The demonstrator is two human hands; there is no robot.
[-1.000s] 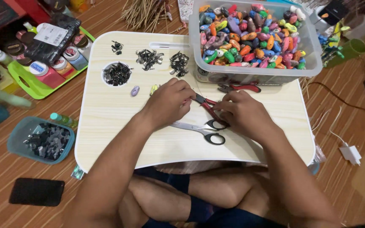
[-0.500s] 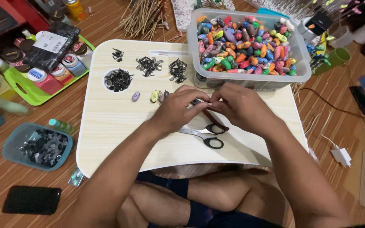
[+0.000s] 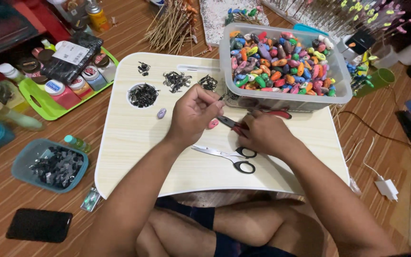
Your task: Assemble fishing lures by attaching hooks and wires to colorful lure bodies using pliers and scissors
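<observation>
Now the left hand [image 3: 193,112] sits higher and farther left than half a second ago, thumb and forefinger pinched on a tiny dark piece held up toward the bin [image 3: 281,97]; the piece is too small to identify. Right hand [image 3: 262,133] has drawn apart from it, closed on red-handled pliers [image 3: 229,123] with the nose pointing left. Judged: the hands have separated to fetch or present a fresh part.

Scissors [image 3: 227,156] lie on the lap table [image 3: 134,157], just near of both hands. A pink bead [image 3: 213,124] lies between the hands, a lilac bead [image 3: 161,113] left of them.

Far left, a green tray [image 3: 48,107] holds round-capped jars and a black packet [image 3: 70,59] with a white rectangular label. Near left, a teal tub [image 3: 22,164] of dark bits. The clear bin at far right is full of multicoloured pieces.
</observation>
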